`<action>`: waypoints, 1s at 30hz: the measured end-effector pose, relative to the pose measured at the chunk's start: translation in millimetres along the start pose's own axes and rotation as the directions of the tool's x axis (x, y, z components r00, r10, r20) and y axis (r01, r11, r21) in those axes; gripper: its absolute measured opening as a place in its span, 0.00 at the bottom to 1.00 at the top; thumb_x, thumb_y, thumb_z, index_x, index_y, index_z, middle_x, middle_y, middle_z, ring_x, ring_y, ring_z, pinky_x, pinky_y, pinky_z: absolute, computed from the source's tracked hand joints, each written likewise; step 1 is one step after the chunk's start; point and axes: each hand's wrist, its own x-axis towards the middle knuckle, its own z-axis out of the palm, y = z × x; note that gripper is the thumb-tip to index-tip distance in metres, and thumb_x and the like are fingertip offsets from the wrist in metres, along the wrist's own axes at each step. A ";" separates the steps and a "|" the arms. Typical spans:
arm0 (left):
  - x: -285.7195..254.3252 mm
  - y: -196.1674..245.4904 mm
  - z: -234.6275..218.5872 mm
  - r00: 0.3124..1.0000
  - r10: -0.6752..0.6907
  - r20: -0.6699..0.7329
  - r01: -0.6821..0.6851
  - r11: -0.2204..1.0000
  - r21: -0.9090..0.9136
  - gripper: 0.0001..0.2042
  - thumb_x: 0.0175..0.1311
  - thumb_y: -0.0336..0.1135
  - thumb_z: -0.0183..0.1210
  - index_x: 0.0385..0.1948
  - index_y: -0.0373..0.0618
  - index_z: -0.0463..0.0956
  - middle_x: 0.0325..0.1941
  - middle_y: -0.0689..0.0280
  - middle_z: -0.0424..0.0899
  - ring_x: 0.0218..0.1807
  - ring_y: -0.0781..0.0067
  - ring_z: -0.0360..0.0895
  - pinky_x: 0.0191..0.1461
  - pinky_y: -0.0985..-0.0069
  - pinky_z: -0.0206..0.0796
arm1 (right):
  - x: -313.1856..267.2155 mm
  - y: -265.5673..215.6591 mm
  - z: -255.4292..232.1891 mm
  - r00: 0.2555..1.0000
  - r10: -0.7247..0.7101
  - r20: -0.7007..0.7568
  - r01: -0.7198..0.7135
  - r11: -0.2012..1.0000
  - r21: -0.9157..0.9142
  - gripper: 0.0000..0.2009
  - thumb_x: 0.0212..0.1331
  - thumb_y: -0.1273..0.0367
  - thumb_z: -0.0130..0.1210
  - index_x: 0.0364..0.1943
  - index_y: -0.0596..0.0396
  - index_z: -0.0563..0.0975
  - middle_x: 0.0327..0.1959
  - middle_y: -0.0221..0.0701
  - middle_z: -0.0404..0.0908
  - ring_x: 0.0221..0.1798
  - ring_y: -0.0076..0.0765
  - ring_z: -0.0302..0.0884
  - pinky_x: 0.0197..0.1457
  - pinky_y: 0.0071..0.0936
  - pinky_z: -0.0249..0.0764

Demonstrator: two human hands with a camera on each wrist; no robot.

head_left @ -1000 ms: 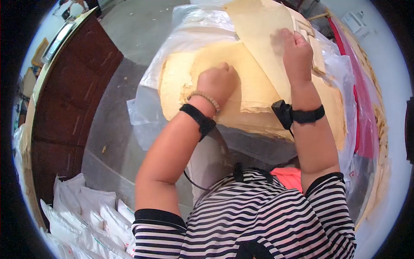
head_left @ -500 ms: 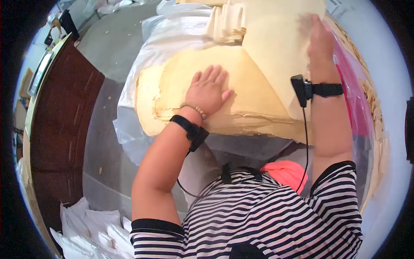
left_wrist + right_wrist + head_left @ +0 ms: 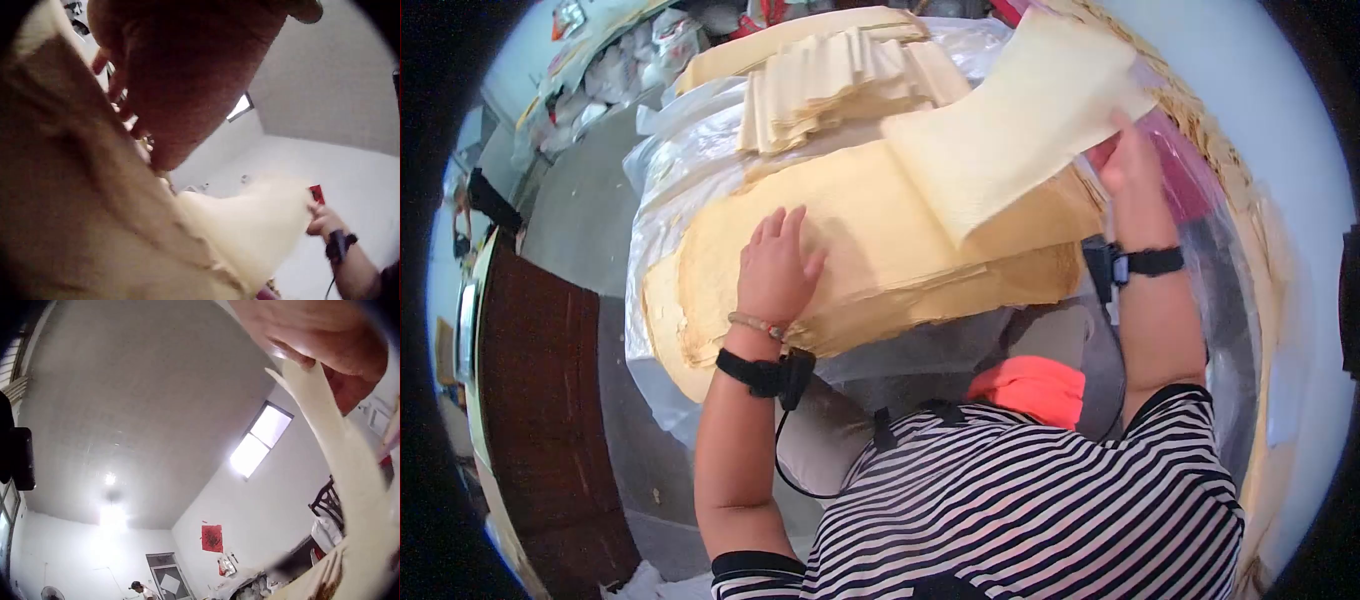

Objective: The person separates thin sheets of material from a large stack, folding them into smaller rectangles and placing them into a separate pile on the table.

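Note:
My right hand point(image 3: 1128, 160) pinches the right edge of a thin pale-yellow sheet point(image 3: 1020, 130), which hangs raised and curved above a broad stack of similar sheets point(image 3: 840, 220). In the right wrist view, the sheet point(image 3: 359, 469) hangs from between the thumb and fingers of the right hand point(image 3: 319, 331). On the left part of the stack my left hand point(image 3: 778, 265) lies palm down with straight, slightly spread fingers. The left wrist view shows the underside of the left hand point(image 3: 187, 75) close over the stack, with the raised sheet point(image 3: 256, 225) beyond it.
Folded sheets point(image 3: 840, 85) lie in a row behind the stack, on clear plastic point(image 3: 665, 165). A dark brown cabinet point(image 3: 540, 400) stands at the left, past a strip of grey floor point(image 3: 590, 215). Pink plastic point(image 3: 1190, 175) hangs at the right.
My left hand has gone from curled fingers to a flat palm on the stack. The right hand keeps the sheet, whose near end now curves up off the stack. The head view has shifted.

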 end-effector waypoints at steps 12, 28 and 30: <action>70.2 119.4 39.4 0.950 -0.303 0.077 0.312 0.929 -0.201 0.39 0.59 0.50 0.67 0.66 0.30 0.66 0.47 0.40 0.86 0.52 0.42 0.84 0.54 0.56 0.77 | -61.1 96.7 -84.1 0.892 0.421 0.166 -0.370 0.890 -0.268 0.14 0.70 0.58 0.58 0.49 0.53 0.78 0.39 0.33 0.85 0.39 0.34 0.85 0.39 0.33 0.84; 65.5 81.5 46.6 0.856 -0.453 0.248 0.514 0.703 -0.491 0.22 0.65 0.28 0.54 0.63 0.35 0.73 0.33 0.59 0.88 0.30 0.72 0.84 0.28 0.75 0.74 | -93.5 101.9 -108.0 0.592 0.773 0.228 -0.735 0.634 -0.241 0.20 0.72 0.51 0.52 0.42 0.56 0.80 0.39 0.39 0.88 0.33 0.29 0.86 0.33 0.26 0.82; 65.0 76.4 51.9 0.881 -0.415 0.228 0.471 0.719 -0.510 0.21 0.65 0.28 0.53 0.61 0.35 0.75 0.31 0.61 0.86 0.27 0.74 0.82 0.27 0.76 0.71 | -107.4 87.8 -114.0 0.640 0.721 0.267 -0.571 0.678 -0.462 0.19 0.70 0.53 0.56 0.42 0.56 0.80 0.40 0.38 0.88 0.37 0.33 0.87 0.37 0.30 0.83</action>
